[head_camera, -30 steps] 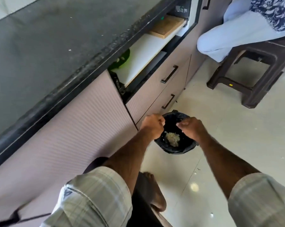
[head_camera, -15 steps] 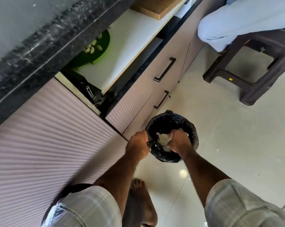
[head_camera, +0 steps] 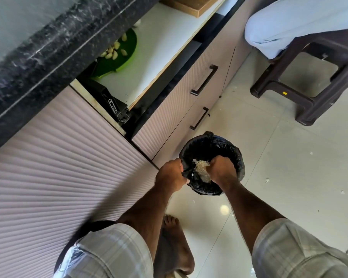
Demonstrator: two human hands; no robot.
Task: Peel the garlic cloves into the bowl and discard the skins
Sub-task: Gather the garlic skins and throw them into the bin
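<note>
Head view: both hands work at the bin (head_camera: 234, 157), which stands on the floor and is lined with a black bag. The left hand (head_camera: 172, 175) is curled closed on the near-left edge of the bag liner (head_camera: 186, 172) and grips it. The right hand (head_camera: 222, 170) is inside the mouth of the bin, fingers curled downward over a pale heap of garlic skins (head_camera: 202, 171); whether it is clutching skins or only pressing on them cannot be determined. The skins lie between the two hands, inside the liner. The peeled garlic cloves (head_camera: 113, 52) rest in the green bowl (head_camera: 129, 57) on the pull-out shelf, well above and beyond the left hand, partly hidden by the edge of the surface (head_camera: 49, 51). Risks, as a judgement: the skins are light and papery, so a quick withdrawal of the right hand may drag flakes over the rim onto the floor (head_camera: 289, 177), where small scraps already lie to the right of the right hand. A hard pull by the left hand may slip the liner off the rim or tip the bin. Skins clinging to the fingers may be carried to the bowl.
</note>
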